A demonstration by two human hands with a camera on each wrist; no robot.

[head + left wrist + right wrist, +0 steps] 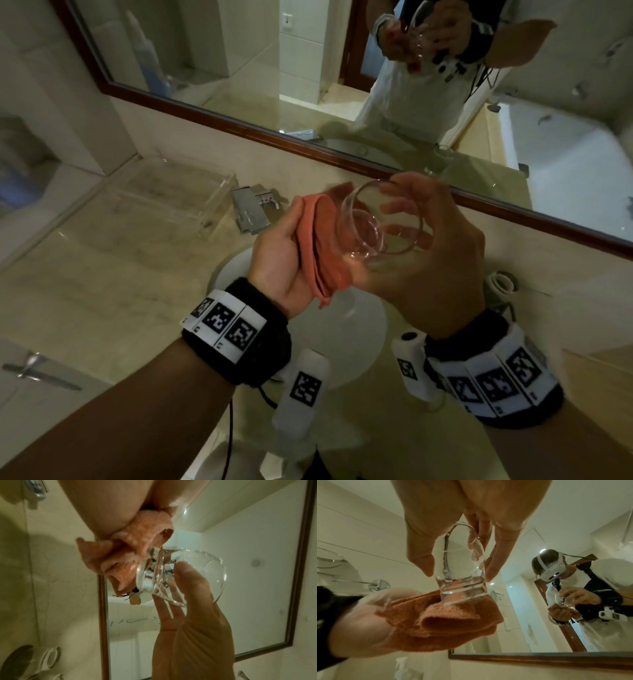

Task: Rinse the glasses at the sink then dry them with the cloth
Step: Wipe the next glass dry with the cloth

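A clear, wet glass point(376, 226) is held over the white sink point(363, 329), tilted with its mouth toward the mirror. My right hand point(404, 212) grips it, thumb on one side and fingers on the other. My left hand point(284, 260) is palm up and holds a folded salmon cloth point(318, 253) against the base of the glass. In the right wrist view the glass point(462, 585) stands with its base on the cloth point(453, 616). The left wrist view shows the bunched cloth point(130, 555) touching the thick bottom of the glass point(171, 577). My left fingertips are hidden behind the cloth.
A chrome faucet point(250, 212) stands behind the sink, with a clear acrylic tray point(171, 195) to its left on the marble counter point(120, 274). The framed mirror point(308, 102) runs along the back and reflects a second glass. A white coiled item point(501, 282) lies at the right.
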